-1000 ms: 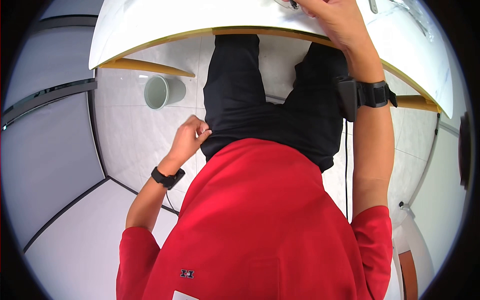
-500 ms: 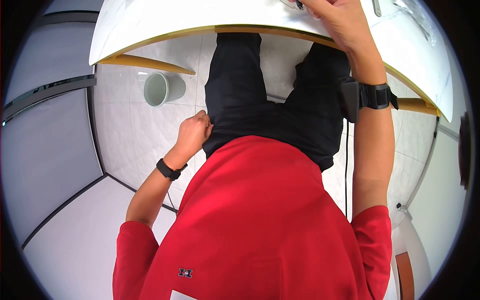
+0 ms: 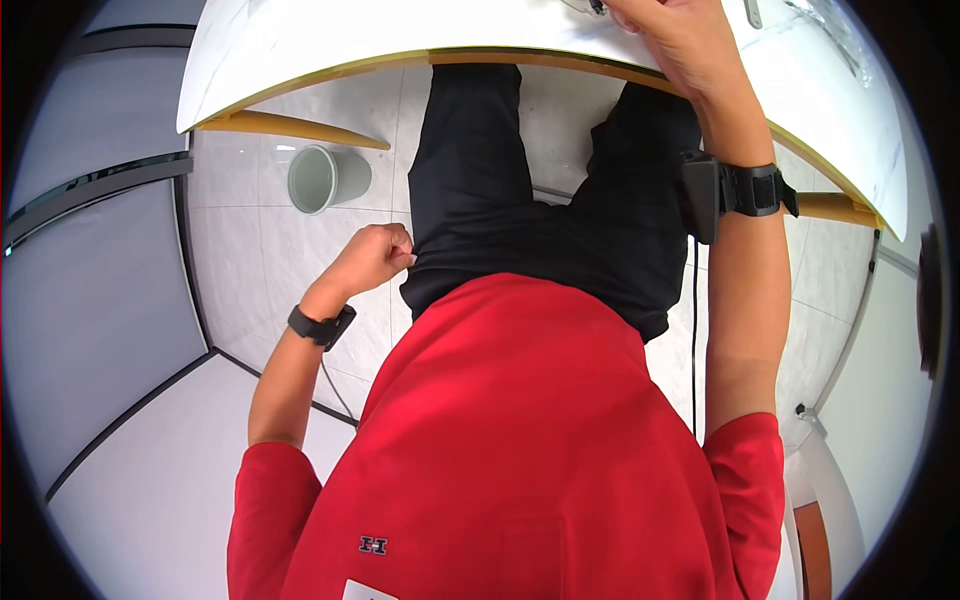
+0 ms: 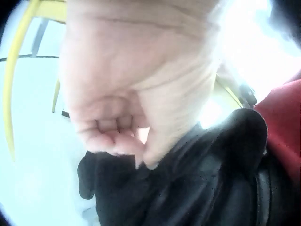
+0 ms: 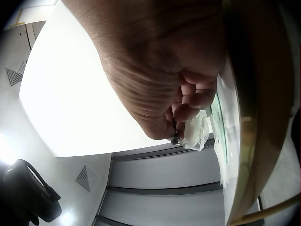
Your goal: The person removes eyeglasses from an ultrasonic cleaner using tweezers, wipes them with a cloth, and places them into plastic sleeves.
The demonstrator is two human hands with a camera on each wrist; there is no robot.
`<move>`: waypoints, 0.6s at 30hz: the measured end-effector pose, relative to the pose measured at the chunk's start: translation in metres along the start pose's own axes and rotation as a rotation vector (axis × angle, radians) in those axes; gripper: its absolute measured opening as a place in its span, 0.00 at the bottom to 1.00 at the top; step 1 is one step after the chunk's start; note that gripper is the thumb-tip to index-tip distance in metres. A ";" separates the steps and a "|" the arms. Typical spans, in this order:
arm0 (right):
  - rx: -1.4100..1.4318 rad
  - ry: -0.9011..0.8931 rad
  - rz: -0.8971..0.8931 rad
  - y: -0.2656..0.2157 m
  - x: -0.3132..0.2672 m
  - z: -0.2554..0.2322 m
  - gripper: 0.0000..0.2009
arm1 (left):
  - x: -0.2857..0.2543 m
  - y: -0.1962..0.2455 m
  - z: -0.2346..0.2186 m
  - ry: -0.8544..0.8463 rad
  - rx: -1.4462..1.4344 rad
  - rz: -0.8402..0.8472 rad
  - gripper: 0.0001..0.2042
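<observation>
My right hand is over the table's near edge at the top of the head view. Its thumb and index finger pinch a small dark object, which the right wrist view shows as a dark, partly shiny piece at the fingertips. Translucent crumpled plastic is beyond it. My left hand hangs low beside the black trousers, fingers loosely curled. In the left wrist view that hand shows thumb and index tips close together over the dark cloth, with nothing visible between them.
The white table curves across the top, with a flat grey metal piece and clear plastic on its right. On the floor at left stands a pale bin, near a yellow table leg.
My left hand has shifted and turned beside the thigh, its wrist moving a little left since half a second ago. The right hand has barely moved and still pinches the dark object.
</observation>
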State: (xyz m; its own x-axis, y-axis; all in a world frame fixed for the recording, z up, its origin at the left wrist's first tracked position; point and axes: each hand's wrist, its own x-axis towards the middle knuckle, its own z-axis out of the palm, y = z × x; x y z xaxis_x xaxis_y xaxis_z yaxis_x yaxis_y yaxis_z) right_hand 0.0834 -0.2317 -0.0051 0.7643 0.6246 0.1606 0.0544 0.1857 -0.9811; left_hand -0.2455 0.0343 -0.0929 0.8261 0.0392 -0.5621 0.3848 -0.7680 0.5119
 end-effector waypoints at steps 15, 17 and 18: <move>0.010 0.012 0.006 0.002 -0.001 -0.005 0.08 | 0.010 0.005 0.041 0.359 0.239 0.064 0.07; 0.026 0.006 -0.017 0.003 0.001 -0.005 0.07 | 0.020 0.005 0.039 0.403 0.227 -0.007 0.07; 0.027 0.007 -0.017 0.003 0.000 -0.005 0.07 | 0.019 0.004 0.041 0.402 0.227 -0.007 0.07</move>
State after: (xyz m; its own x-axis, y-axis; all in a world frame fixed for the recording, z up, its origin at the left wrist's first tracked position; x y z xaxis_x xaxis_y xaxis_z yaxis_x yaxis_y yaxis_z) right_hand 0.0871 -0.2346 -0.0083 0.7680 0.6157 0.1763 0.0500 0.2168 -0.9749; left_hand -0.2449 0.0063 -0.1281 0.9353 0.2547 -0.2458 0.3276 -0.8857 0.3289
